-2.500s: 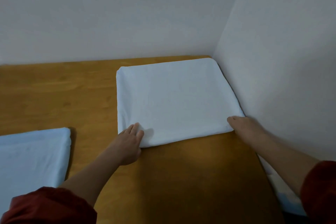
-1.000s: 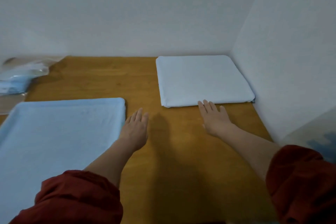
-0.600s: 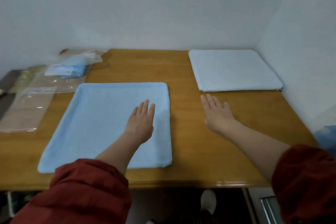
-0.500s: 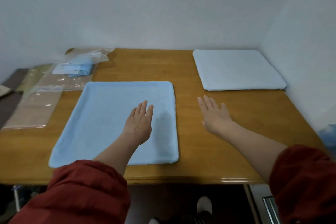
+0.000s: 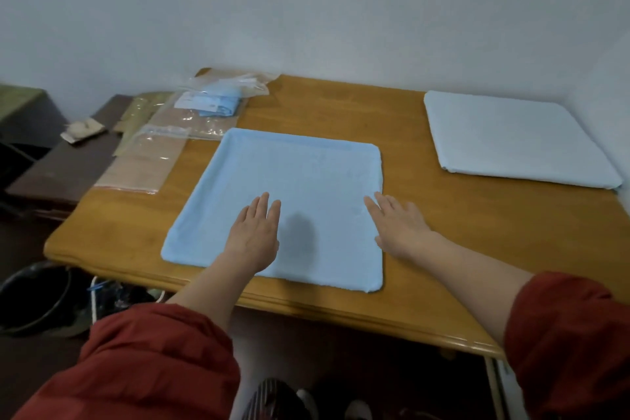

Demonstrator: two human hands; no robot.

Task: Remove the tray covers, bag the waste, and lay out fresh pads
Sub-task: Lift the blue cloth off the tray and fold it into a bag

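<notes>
blue tray cover [image 5: 300, 187] lies near-centre on the surface [image 5: 477, 215]; paler cover [image 5: 511, 140] far right, by the wall. left hand [image 5: 254, 235] flat on the blue one, fingers straight. right hand [image 5: 399, 225] flat at its right edge, gripping nothing. cover looks soft, light, floppy: best pinched at corners. clear bag [image 5: 238, 82] far left holds folded blue pads [image 5: 208, 104]; zip bag [image 5: 146, 160] contents unclear.

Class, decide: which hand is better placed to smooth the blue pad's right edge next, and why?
Right. The right hand lies open along that edge of the blue pad; the left hand rests flat nearer the pad's middle, farther from it.
</notes>
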